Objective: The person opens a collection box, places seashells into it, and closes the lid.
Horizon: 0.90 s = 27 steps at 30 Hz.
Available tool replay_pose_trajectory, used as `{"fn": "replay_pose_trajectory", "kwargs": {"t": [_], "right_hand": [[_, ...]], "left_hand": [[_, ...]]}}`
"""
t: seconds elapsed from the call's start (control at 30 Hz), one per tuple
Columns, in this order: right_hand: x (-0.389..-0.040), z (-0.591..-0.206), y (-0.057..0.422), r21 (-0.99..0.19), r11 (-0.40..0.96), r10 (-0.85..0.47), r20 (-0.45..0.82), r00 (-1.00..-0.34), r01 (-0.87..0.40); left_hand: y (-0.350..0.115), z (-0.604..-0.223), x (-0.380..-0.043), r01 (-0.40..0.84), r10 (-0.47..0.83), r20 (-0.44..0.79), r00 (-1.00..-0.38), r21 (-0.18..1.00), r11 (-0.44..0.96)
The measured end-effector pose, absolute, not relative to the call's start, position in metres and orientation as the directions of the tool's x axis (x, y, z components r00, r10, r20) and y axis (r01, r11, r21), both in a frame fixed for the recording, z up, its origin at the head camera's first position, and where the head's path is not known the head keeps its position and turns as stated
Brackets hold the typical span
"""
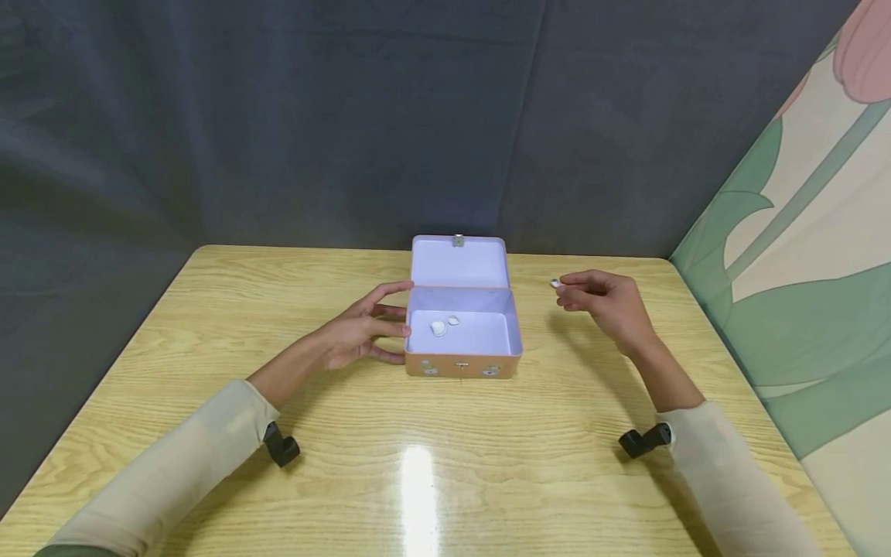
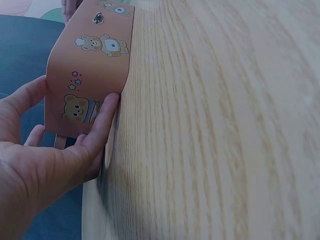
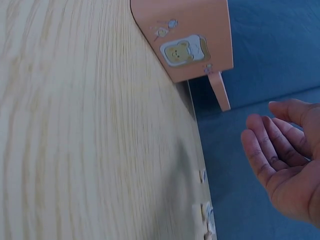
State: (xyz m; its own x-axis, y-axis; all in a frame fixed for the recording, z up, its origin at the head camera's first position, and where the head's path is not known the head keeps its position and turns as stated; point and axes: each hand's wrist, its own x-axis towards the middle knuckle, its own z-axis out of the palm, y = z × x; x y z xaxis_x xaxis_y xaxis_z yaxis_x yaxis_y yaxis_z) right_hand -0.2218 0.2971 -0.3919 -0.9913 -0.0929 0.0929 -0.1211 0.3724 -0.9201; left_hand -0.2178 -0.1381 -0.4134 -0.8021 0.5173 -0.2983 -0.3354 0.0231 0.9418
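Observation:
An orange case with cartoon bears on its sides and a pale lilac inside stands with its lid raised. Two small white pieces lie on its floor, toward the left. My left hand rests spread fingers against the case's left end, with the thumb at the rim. To the right of the case, my right hand hovers over the table with loosely bent fingers; I see nothing between them. Near its fingertips is a small white piece. Several similar small pieces lie by the table's far edge.
The wooden table has a glare patch near its front. Dark cloth hangs behind its far edge, and a leaf-patterned panel borders the right side. A handle projects from the case's back.

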Motion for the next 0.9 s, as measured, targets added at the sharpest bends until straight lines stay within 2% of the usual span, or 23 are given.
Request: {"fn": "replay_pose_trajectory", "kwargs": {"t": [0.9], "right_hand": [[-0.234, -0.409, 0.367, -0.911, 0.412, 0.034, 0.027, -0.999, -0.011]], "left_hand": [[-0.138, -0.415, -0.220, -0.337, 0.516, -0.299, -0.803, 0.941, 0.022]]}}
